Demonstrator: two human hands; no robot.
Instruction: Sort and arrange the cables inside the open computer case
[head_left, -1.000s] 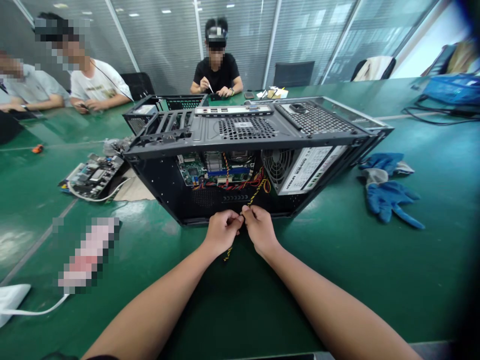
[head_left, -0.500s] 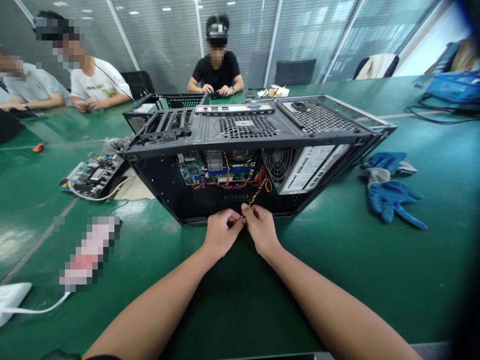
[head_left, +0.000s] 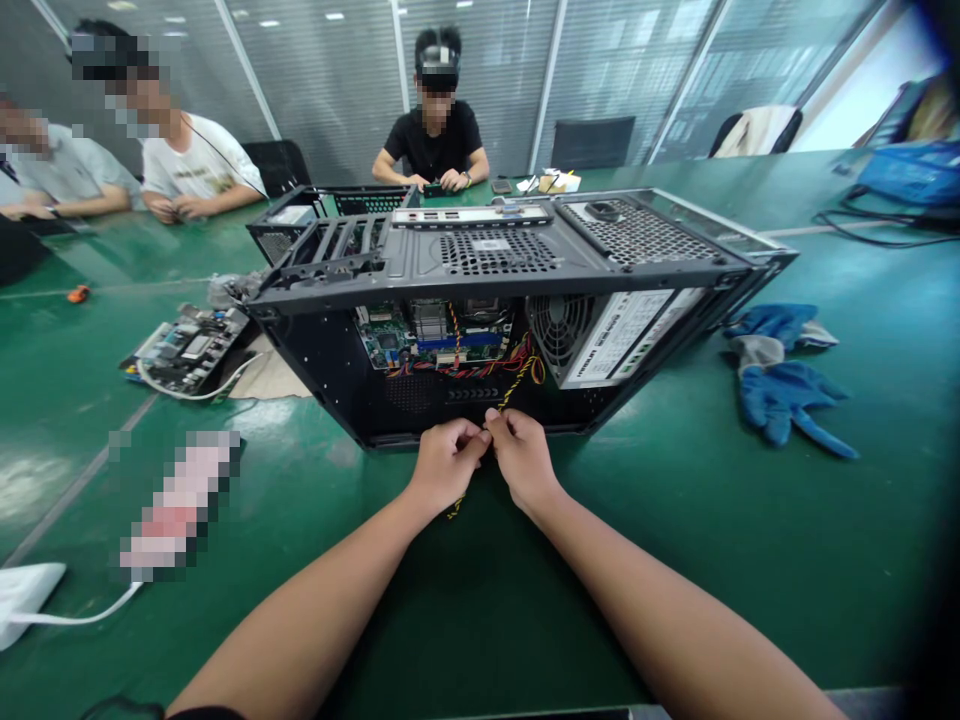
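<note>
A black computer case (head_left: pixel 480 290) stands on the green table with its open side facing me. Inside show a motherboard (head_left: pixel 442 335), a power supply (head_left: pixel 607 345) and bundled wires. A twisted black-and-yellow cable (head_left: pixel 516 385) runs out from near the power supply over the case's lower edge. My left hand (head_left: pixel 448 460) pinches this cable, and its loose end hangs below that hand. Close beside it, my right hand (head_left: pixel 523 455) is also closed on the cable, thumb on top. The fingertips of both hands meet, hiding the part between them.
Blue gloves (head_left: pixel 787 385) lie right of the case. On the left are a loose circuit board (head_left: pixel 195 350) on cardboard, a pixelated flat object (head_left: pixel 180 505) and a white cable. Another open case (head_left: pixel 367 198) stands behind. Several people sit across the table.
The cable's loose end now hangs further out below my left hand. Both hands stay pinched at nearly the same spot, and the case has not moved.
</note>
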